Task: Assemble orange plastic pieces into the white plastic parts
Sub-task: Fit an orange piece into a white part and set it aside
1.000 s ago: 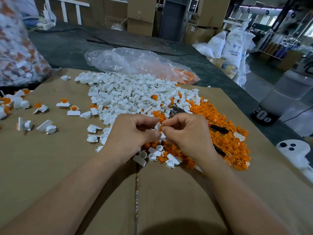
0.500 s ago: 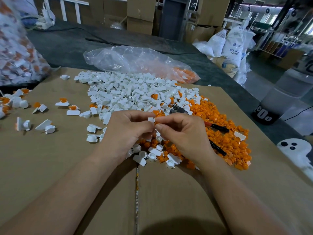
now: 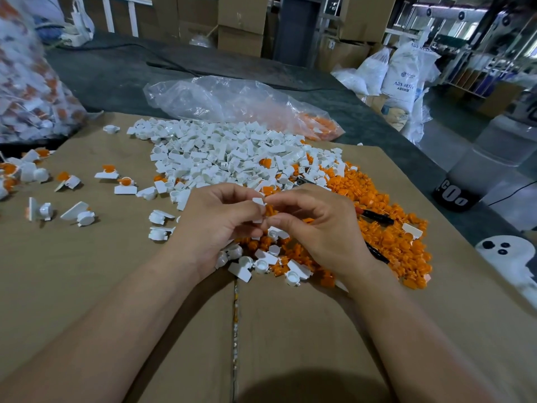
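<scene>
From the head camera we look down on a flat brown cardboard sheet (image 3: 87,286) with both forearms reaching in from the bottom edge. Our left hand (image 3: 215,225) has its fingers curled, and thumb and fingertips pinch a small white plastic part (image 3: 258,201) just above the sheet. Our right hand (image 3: 322,228) meets it fingertip to fingertip, also curled, and pinches a small orange plastic piece (image 3: 269,210) that touches the white part. How far the orange piece sits in the white one we cannot tell, since the fingers cover the joint.

Behind the hands lies a broad heap of loose white parts (image 3: 220,155). To its right, and running under the right hand, lies a heap of loose orange pieces (image 3: 386,228), with a black-handled tool (image 3: 377,218) lying on it. Off to the left, well apart from the heaps, a few joined white-and-orange pieces (image 3: 125,184) are scattered on the cardboard. Past the white heap lies a crumpled clear plastic bag (image 3: 232,100) with some orange pieces at its right end.
</scene>
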A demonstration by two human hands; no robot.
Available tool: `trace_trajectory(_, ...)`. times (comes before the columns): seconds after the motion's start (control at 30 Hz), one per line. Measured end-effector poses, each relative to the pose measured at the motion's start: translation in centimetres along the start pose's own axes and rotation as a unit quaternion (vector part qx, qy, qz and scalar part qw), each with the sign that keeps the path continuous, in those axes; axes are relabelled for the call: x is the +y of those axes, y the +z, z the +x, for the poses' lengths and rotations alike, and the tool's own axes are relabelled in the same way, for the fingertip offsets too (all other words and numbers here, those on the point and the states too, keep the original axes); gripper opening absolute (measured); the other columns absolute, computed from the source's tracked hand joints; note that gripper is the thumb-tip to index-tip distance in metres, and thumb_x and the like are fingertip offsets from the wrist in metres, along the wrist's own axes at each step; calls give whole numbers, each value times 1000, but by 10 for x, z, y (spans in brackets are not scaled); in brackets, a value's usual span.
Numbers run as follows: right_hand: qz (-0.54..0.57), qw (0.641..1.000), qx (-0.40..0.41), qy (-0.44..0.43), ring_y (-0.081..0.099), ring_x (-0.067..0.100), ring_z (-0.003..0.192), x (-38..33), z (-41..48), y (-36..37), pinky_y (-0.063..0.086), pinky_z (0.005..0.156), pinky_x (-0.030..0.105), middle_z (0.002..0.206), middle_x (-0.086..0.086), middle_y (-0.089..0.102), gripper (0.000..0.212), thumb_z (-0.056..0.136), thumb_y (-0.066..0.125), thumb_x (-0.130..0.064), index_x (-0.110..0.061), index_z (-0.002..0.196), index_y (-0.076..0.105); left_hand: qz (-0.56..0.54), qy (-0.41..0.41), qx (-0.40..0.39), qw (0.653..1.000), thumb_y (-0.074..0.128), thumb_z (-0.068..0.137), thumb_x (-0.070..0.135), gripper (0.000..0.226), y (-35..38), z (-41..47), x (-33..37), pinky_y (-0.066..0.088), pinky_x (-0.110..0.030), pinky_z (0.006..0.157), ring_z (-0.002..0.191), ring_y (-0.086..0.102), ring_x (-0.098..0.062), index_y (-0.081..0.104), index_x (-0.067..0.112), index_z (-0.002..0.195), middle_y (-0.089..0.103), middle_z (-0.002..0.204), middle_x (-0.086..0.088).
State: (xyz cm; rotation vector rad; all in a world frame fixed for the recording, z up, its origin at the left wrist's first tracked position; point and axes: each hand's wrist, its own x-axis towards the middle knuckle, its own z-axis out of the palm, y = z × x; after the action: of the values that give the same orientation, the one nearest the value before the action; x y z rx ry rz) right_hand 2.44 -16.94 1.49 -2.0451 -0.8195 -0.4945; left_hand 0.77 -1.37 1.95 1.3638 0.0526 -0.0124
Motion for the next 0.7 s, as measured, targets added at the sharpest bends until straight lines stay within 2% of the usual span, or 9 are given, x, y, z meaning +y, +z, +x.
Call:
trace_trajectory(0.23, 48, 998, -27, 22, 67, 16, 71, -2, 0, -2, 54, 64, 38, 77, 5, 71, 14, 77, 70, -9, -8, 92, 72, 0, -10, -4, 1000, 64, 75, -11, 15, 1, 0, -1, 51, -19, 46, 47, 61, -15, 64, 3, 70, 63, 55, -8)
trace_trajectory(0.37, 46, 998, -33, 31, 67, 12, 74, 0, 0, -3, 55, 67, 35, 80, 3, 71, 15, 78, 70, -8, -8, 93, 72, -14, -11, -15, 1000, 64, 74, -11, 13, 1, 0, -1, 51, -18, 48, 49, 62, -16, 65, 2, 72, 65, 58, -9)
trace_trajectory(0.47, 56, 998, -20, 37, 67, 9, 76, 2, 0, -4, 56, 71, 29, 84, 2, 71, 18, 77, 70, -9, -9, 95, 71, -37, -15, -28, 999, 63, 69, -15, 21, 0, -1, 0, 54, -20, 51, 53, 65, -19, 68, 5, 71, 66, 60, -10)
trace_trajectory(0.7, 98, 993, -21, 63, 68, 4, 80, 2, -1, -1, 56, 75, 24, 86, -14, 67, 24, 75, 71, -5, -19, 95, 67, -23, -13, -30, 999, 62, 69, -16, 24, -2, 0, 1, 53, -19, 50, 50, 65, -17, 67, 6, 74, 64, 55, -7)
